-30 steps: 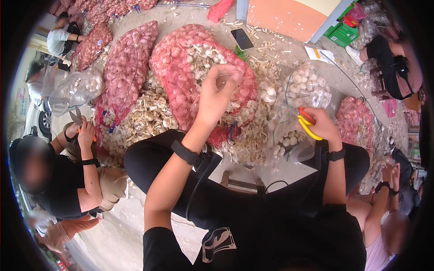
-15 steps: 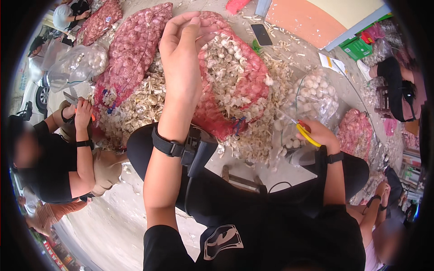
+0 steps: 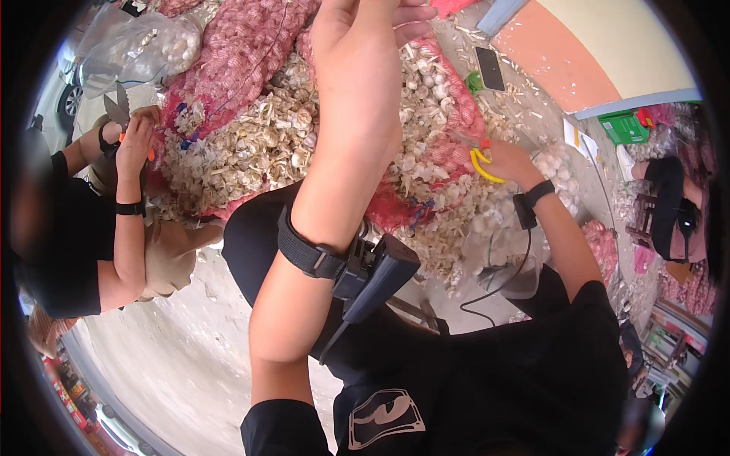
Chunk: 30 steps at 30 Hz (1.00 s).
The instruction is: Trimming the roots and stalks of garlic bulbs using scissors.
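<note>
pale concrete floor runs under a big heap of loose whitish garlic bulbs with papery skins, banked against bulging pink mesh sacks of garlic, with a dark phone lying on the littered ground beyond. the left hand is raised high and close to the camera over the sacks, its fingers curled at the top edge of the view; whether they pinch anything i cannot tell. the right hand is closed round the yellow-handled snips, low at the heap's right side just beside a clear plastic bag of trimmed bulbs. garlic like this looks light, dry and firm, though the skin flakes and slides, so a bulb is best taken round its body with the stalk left free for the blades; squeezed hard, the cloves could split apart. at the left, a co-worker's hand holds grey shears over the same heap. against the picture half a second back, the left arm has come still nearer and higher, now covering most of the sack, while the right hand with the snips sits much as it did.
</note>
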Motion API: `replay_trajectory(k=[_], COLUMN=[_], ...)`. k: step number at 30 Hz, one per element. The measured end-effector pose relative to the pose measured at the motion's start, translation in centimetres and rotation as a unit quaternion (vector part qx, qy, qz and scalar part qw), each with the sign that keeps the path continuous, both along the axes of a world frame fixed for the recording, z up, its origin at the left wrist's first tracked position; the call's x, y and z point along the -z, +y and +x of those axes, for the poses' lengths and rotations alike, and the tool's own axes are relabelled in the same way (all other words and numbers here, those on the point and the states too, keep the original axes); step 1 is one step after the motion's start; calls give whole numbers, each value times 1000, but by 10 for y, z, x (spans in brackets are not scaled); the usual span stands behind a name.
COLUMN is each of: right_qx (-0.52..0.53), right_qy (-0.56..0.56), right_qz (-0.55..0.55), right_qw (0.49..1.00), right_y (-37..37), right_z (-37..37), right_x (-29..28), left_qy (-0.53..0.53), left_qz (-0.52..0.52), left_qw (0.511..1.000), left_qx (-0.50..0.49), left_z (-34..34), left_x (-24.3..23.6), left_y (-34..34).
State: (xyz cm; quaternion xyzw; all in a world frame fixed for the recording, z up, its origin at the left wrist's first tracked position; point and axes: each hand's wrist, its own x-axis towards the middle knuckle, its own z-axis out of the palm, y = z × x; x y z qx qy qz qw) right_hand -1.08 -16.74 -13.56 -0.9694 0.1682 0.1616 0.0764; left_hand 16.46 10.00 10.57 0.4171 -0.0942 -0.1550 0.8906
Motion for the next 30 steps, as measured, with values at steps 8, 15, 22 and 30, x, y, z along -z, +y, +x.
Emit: replay_trajectory(k=[8, 15, 22, 30], right_qx=[-223, -298, -238, 4], right_qy=[216, 66, 56, -121], right_qz=[-196, -251, -191, 2], right_qw=[930, 919, 951, 993], right_y=[-1, -13, 5, 26], right_z=[96, 76, 78, 15], right_x=[33, 62, 68, -41], left_qy=[13, -76, -28, -69], left_qz=[-6, -27, 21, 127], left_qw=[1000, 995, 999, 989], left_qx=[23, 66, 37, 31], left_z=[8, 9, -3, -11], left_x=[13, 22, 14, 35], left_y=[-4, -7, -22, -27])
